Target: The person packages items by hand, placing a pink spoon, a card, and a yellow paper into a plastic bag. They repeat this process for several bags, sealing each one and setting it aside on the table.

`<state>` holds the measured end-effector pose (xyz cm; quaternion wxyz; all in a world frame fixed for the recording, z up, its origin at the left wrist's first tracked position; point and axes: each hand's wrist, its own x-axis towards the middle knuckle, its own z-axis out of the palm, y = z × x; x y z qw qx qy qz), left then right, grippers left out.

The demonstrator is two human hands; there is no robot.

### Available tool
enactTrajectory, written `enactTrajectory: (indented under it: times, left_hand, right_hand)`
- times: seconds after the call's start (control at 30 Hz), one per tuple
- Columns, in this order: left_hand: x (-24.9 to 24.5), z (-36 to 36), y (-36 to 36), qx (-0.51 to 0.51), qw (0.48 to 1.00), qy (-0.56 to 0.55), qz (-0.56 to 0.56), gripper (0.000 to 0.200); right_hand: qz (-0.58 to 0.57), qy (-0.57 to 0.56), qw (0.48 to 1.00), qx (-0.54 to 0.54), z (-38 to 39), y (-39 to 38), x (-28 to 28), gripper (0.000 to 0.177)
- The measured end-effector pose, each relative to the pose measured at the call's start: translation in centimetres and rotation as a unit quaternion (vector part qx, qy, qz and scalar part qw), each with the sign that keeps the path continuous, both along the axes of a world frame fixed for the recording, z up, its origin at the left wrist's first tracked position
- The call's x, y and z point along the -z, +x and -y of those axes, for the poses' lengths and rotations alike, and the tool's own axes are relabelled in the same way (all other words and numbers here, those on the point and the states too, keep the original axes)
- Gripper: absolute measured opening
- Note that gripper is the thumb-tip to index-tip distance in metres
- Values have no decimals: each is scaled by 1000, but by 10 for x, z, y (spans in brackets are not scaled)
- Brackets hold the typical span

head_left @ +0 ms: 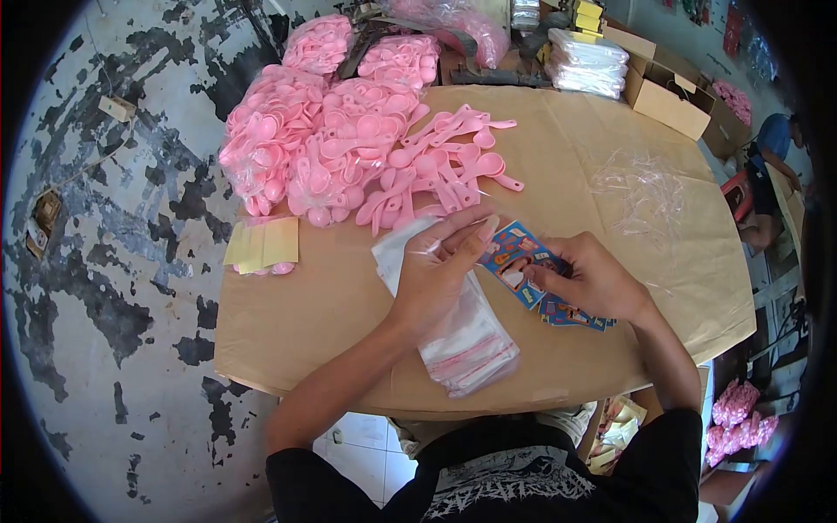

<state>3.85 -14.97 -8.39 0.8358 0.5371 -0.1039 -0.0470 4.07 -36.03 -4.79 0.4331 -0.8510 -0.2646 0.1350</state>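
My right hand pinches a blue printed card between thumb and fingers. More of these cards lie in a small fanned pile under that hand. My left hand is closed at the card's upper left corner, thumb against fingers. Thin clear plastic glints around its fingertips, apparently a small bag, though its outline is hard to make out. Below the left wrist lies a stack of clear plastic bags with red lines near one end. Loose pink spoons lie just beyond my hands.
Bulging clear bags of pink spoons stand at the back left. Yellow cards lie at the left edge. Clear plastic strips are scattered on the right. Behind are white plastic packs and an open cardboard box. Another person sits far right.
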Motion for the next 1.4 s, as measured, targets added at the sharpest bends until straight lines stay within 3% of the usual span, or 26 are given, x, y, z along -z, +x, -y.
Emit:
enactTrajectory:
  times: [0.13, 0.23, 0.33, 0.5, 0.53, 0.63, 0.73, 0.77, 0.9, 1.0, 1.07, 1.13, 1.2, 1.3, 1.4]
  left_hand:
    - [-4, -2, -3, 54, 991, 120, 23, 36]
    - [-7, 1, -9, 47, 992, 116, 1, 31]
    - [4, 7, -6, 24, 999, -18, -34, 25]
    - [0, 15, -16, 31, 997, 66, 39, 36]
    - [0, 16, -16, 35, 995, 76, 56, 42]
    - [-10, 19, -22, 57, 993, 11, 101, 51]
    - [-12, 9, -12, 135, 982, -120, 63, 56]
    - [-16, 7, -14, 107, 987, -67, 95, 55]
    - [-15, 2, -13, 118, 986, -103, 63, 51]
    - [-24, -2, -21, 224, 969, 70, 79, 54]
    - [-17, -2, -16, 165, 979, 45, 109, 48]
    - [-9, -7, -11, 104, 985, 24, 134, 43]
    - [-12, -22, -3, 29, 994, 19, 108, 41]
    - [-20, -35, 10, -51, 992, -23, 113, 37]
    - [-18, -39, 15, -62, 991, 27, 119, 41]
  right_hand:
    - [17, 73, 997, 9, 1, -3, 11, 19]
    - [-40, 125, 990, 52, -6, -9, 13, 20]
    - [-43, 169, 981, 81, -10, -14, 17, 20]
    - [-8, 300, 949, 94, -22, -13, 32, 21]
    - [-22, 278, 956, 89, -21, -13, 31, 21]
    - [-52, 233, 968, 82, -17, -12, 26, 22]
    - [-47, 232, 966, 101, -19, -16, 21, 21]
    - [-35, 236, 965, 107, -19, -16, 22, 21]
    - [-98, 254, 954, 128, -30, -20, 6, 23]
    - [-98, 273, 955, 70, -27, -8, 31, 24]
    - [5, 225, 974, -4, -17, 4, 37, 26]
    - [190, 106, 970, -108, -9, 34, 24, 29]
    - [67, 0, 998, 18, -3, 72, 18, 32]
    - [251, -149, 956, 23, 9, 135, 45, 36]
    - [355, -140, 923, 52, -10, 140, 71, 34]
